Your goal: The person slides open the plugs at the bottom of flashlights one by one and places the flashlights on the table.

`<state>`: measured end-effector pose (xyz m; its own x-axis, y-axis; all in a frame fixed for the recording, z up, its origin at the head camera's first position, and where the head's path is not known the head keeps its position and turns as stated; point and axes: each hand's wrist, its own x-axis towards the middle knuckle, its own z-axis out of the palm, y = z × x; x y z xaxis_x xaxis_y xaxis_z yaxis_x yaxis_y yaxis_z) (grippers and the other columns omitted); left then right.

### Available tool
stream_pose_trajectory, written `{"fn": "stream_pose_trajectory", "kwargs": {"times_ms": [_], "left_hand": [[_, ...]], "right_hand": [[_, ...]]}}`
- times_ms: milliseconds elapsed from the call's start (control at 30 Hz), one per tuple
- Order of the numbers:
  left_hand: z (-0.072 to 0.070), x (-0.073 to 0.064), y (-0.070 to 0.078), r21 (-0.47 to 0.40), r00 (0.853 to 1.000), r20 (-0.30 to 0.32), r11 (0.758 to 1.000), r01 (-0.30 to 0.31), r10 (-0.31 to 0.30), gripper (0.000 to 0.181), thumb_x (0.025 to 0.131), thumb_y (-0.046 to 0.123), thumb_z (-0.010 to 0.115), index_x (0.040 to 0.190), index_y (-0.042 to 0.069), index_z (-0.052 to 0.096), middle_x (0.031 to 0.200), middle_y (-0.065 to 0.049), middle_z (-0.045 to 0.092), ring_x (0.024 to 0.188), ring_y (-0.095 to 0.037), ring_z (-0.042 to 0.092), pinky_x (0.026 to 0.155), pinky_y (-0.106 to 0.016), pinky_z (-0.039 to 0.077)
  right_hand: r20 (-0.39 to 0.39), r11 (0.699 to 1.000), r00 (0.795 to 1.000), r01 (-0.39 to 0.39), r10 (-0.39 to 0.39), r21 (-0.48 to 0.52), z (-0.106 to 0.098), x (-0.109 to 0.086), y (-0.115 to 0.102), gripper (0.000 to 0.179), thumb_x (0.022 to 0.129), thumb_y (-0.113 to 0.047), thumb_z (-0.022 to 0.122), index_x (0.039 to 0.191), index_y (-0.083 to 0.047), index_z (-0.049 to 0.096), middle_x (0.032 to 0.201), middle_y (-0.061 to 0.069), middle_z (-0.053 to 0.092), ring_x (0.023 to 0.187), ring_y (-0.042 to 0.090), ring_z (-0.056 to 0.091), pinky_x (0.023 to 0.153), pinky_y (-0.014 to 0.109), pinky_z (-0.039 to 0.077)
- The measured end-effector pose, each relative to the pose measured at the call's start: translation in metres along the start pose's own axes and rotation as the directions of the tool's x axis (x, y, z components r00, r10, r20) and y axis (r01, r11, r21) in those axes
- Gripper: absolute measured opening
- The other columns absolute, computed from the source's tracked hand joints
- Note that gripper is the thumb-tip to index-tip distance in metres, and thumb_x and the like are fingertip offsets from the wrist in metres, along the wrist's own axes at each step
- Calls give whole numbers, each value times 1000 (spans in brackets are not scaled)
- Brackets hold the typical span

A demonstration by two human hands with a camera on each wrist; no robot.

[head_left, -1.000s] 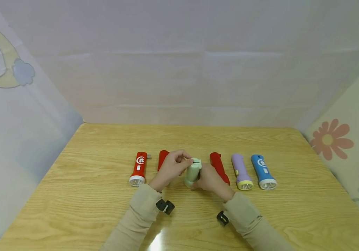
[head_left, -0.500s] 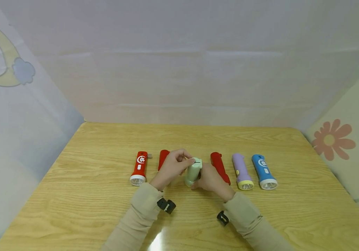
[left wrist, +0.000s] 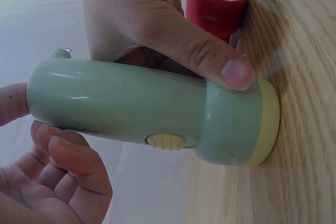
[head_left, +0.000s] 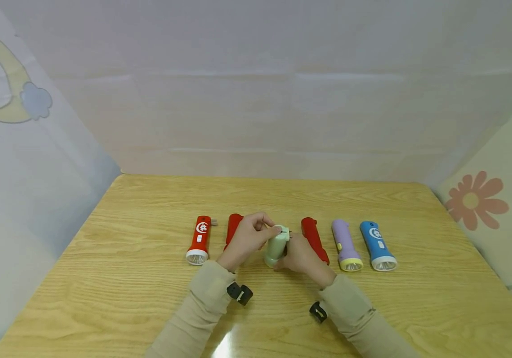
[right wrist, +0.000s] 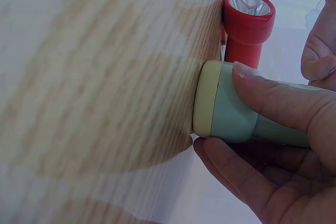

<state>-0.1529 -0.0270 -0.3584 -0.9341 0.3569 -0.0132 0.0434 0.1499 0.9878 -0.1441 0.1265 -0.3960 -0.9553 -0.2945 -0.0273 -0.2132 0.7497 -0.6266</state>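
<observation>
A pale green flashlight (head_left: 275,248) with a cream lens rim and cream switch stands lens-down on the wooden table. My right hand (head_left: 302,253) grips its lower end, thumb on one side and fingers on the other. At the upper end, my left hand (head_left: 246,237) has its thumb on the flat top and curled fingers against the body, as the left wrist view of the flashlight (left wrist: 121,100) partly shows. Thin prongs (head_left: 293,232) stick out to the right from the top. The lens faces the table and is hidden.
Left of my hands lies a red flashlight (head_left: 200,234) with prongs out; another red one (head_left: 234,226) is partly covered by my left hand. To the right lie a third red flashlight (head_left: 312,238), a purple one (head_left: 344,241) and a blue one (head_left: 375,241). Cloth walls surround the table (head_left: 117,268).
Prongs now show at the right side of the green flashlight's top, where none showed before. My left thumb has shifted slightly right across the top. The right hand keeps its grip.
</observation>
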Motion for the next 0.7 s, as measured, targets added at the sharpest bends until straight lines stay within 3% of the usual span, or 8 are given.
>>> {"fn": "stream_pose_trajectory", "kwargs": {"times_ms": [167,700], "left_hand": [[1,8,-14,-13,1000,-14,1000,-10,10,14,85,13,65,89,0,61,54,0,43,44,-11,37,44,-23,34],[3,9,-12,10,999,-36,1000,-11,11,15,83,15,67,87,1,62,52,-1,43,43,-12,37,43,-24,34]], "right_hand": [[2,1000,1000,8,-8,-4,0,0,0,50,56,-6,87,97,1,59,89,7,63,82,21,59,77,38,49],[-6,1000,1000,9,-9,-25,0,0,0,51,55,-7,87,97,0,59,91,7,62,83,22,59,77,38,48]]}}
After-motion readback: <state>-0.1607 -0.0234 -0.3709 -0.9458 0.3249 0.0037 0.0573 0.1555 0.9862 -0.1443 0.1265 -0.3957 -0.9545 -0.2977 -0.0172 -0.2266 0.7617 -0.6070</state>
